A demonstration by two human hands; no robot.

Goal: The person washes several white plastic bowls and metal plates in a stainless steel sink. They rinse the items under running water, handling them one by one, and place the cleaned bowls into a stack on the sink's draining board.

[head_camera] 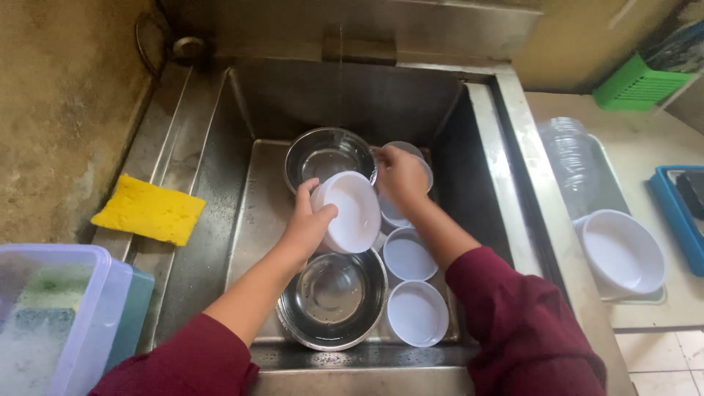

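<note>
Steel fills most of the view from the head camera: a deep sink (242, 191) set against a stained wall, with a thin stream of water (341, 81) falling from above. At its middle the left hand (304, 227) is curled around the rim of a white bowl (348, 211), tipped on its side and held over the basin, while the right hand (400, 174) is closed on a clear cup (422, 165) just behind it. To do this well, I would judge, the bowl wants a firm grip at the rim and a turn under the stream so the whole inside is rinsed. Counting what lies below: two steel bowls, one at the back (328, 155) and one in front (334, 297), and two small white bowls (409, 257) (418, 314) beside them. A yellow sponge (149, 210) rests on the left ledge, and another white bowl (623, 253) sits on the table to the right.
</note>
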